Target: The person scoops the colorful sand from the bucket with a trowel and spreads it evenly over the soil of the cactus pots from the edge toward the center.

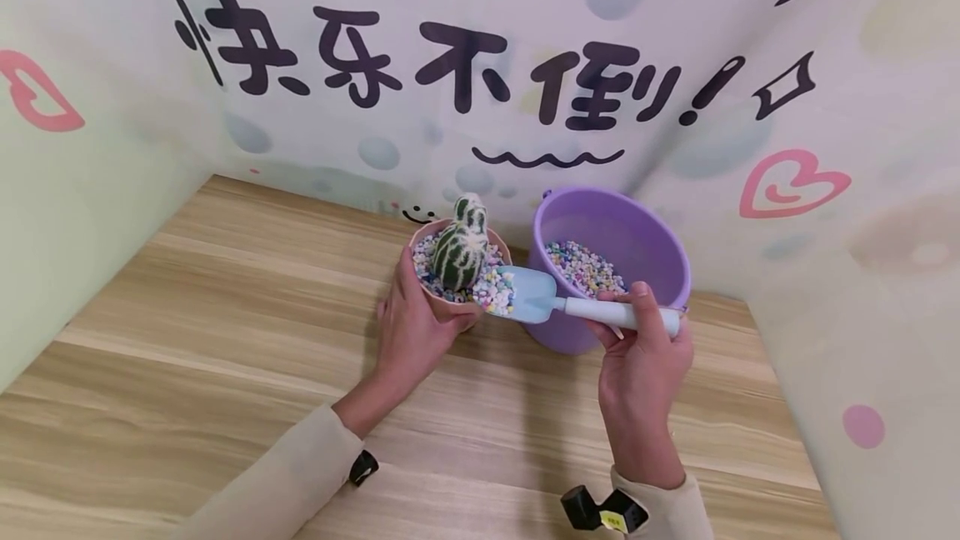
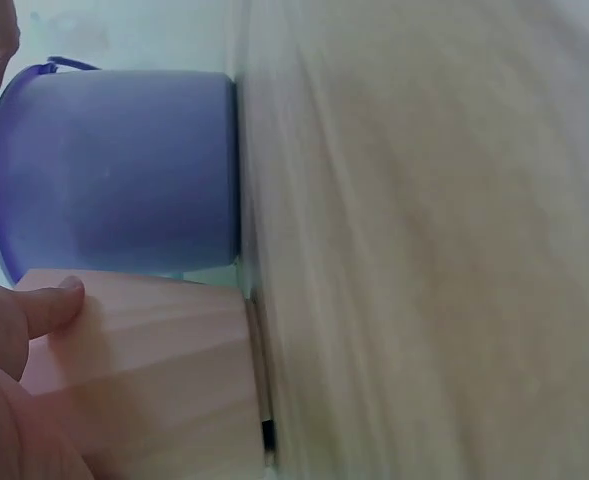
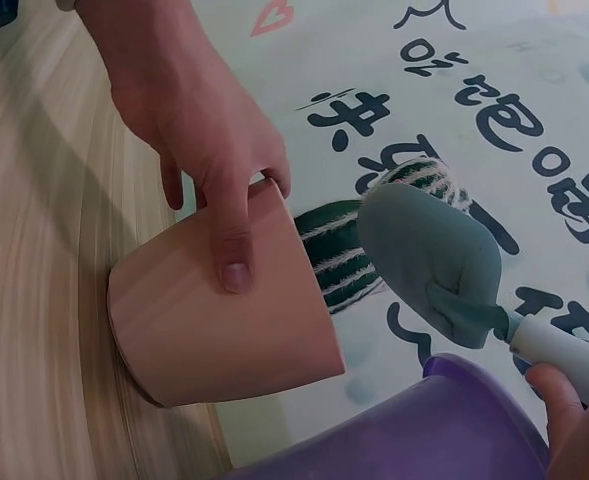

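A green striped cactus point(image 1: 459, 255) stands in a pinkish-orange flower pot point(image 3: 224, 300) among multicoloured pebbles. My left hand point(image 1: 414, 332) grips the pot's near side, its thumb lying along the outer wall in the left wrist view. In my right hand point(image 1: 647, 365) is the pale handle of a light blue trowel point(image 1: 534, 294). Small coloured pebbles point(image 1: 497, 290) lie on the trowel's blade, whose tip is at the pot's right rim. Just right of the pot stands a purple bucket point(image 2: 114, 170), holding more pebbles point(image 1: 585, 267) at its bottom; the trowel crosses in front of its rim.
The pot and bucket stand on a wood-grain table point(image 1: 225, 340) near its back edge. Behind it rises a printed backdrop point(image 1: 375, 140) with dark lettering and pink hearts. Black wrist devices point(image 1: 603, 511) sit at both cuffs.
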`<state>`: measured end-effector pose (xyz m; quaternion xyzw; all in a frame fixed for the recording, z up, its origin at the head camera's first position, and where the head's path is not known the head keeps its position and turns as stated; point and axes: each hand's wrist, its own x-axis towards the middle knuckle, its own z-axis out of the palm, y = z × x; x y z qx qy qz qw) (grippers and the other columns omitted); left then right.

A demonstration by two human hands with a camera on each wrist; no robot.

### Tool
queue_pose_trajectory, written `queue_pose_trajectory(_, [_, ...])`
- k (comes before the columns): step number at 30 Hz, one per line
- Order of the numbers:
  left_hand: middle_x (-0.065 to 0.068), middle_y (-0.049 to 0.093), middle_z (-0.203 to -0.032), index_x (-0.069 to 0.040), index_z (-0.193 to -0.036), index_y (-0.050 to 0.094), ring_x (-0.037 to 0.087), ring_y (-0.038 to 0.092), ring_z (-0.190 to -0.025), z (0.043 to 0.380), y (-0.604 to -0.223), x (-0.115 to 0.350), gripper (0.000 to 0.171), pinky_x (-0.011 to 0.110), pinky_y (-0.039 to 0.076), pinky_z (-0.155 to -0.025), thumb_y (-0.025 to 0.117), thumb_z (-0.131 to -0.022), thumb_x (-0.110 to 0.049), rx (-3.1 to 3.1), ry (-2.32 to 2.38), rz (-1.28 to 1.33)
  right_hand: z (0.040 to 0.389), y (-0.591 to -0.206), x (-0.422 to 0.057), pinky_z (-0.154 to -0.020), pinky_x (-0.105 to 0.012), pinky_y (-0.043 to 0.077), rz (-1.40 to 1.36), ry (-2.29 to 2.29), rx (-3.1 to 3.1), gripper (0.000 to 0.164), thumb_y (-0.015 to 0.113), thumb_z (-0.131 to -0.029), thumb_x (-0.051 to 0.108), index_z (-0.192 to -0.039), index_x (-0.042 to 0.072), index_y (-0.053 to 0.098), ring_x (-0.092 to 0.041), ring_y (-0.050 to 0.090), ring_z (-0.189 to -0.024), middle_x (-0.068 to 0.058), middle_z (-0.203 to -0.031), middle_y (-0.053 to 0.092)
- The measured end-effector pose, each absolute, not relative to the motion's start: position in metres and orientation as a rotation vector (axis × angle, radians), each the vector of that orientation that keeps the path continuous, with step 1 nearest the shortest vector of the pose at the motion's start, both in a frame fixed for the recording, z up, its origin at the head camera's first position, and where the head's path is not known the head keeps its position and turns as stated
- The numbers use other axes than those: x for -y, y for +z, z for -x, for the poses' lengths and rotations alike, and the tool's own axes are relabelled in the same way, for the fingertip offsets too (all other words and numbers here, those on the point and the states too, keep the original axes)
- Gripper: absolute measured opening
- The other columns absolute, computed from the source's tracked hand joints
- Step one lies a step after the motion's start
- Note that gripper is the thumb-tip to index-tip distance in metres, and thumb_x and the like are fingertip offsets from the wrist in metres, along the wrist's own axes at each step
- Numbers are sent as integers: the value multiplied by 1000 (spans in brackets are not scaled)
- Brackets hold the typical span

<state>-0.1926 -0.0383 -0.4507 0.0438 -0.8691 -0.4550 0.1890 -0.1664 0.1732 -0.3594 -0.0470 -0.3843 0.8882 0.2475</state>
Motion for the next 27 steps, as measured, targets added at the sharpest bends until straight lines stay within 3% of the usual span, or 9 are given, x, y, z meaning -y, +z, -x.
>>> queue_pose_trajectory(6, [15, 31, -154, -23, -156, 3, 35, 36, -137, 196, -446, 46, 132, 57, 33, -104, 90, -60, -49, 2469, -1373, -92, 166, -359, -169, -54, -41, 57, 97, 2402, 1043, 33, 72, -86, 3, -100, -5, 43, -27, 70, -62, -17, -71, 66])
queue_pose_trajectory(17, [10, 31, -152, -29, -153, 11, 31, 39, -133, 210, -442, 64, 128, 57, 39, -103, 88, -55, -60, 2531, -1463, 64, 167, -361, -166, -52, -40, 57, 16, 2361, 1077, 29, 71, -85, -2, -92, -5, 43, -28, 71, -63, -20, -72, 67])
queue_pose_trajectory(27, [11, 29, -152, -20, -153, 8, 31, 36, -136, 206, -442, 50, 132, 56, 31, -107, 92, -55, -46, 2548, -1381, -71, 169, -362, -158, -49, -39, 56, 58, 2271, 1165, 30, 76, -81, 0, -84, -6, 46, -29, 71, -64, -21, -81, 63])
